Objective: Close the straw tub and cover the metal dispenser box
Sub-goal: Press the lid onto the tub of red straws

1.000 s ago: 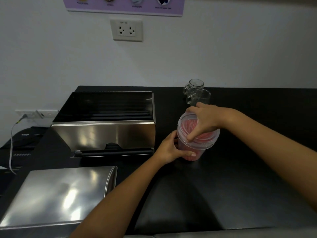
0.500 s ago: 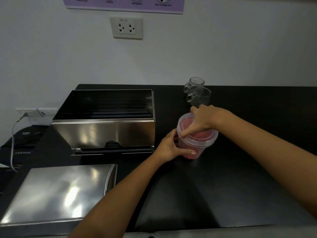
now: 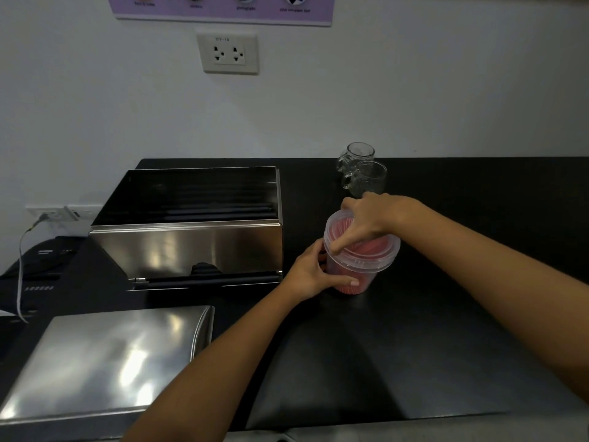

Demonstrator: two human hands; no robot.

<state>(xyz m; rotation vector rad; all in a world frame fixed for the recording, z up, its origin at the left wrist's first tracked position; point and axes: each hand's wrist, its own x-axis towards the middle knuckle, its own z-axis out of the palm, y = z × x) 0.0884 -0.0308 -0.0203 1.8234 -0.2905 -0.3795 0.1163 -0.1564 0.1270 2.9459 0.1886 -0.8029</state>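
A clear plastic straw tub full of pink straws stands on the black counter, right of the metal dispenser box. A clear lid lies on its rim. My left hand wraps the tub's lower left side. My right hand rests on top of the lid with fingers spread, pressing on it. The metal dispenser box is open at the top, with dark straws inside. Its flat steel cover lies on the counter at the front left.
Two glass mugs stand behind the tub near the wall. A dark device with a grey cable sits left of the box. The black counter stretches to the right and front.
My right hand's fingers have shifted on the lid, which now sits flatter on the tub. My left hand keeps its hold on the tub.
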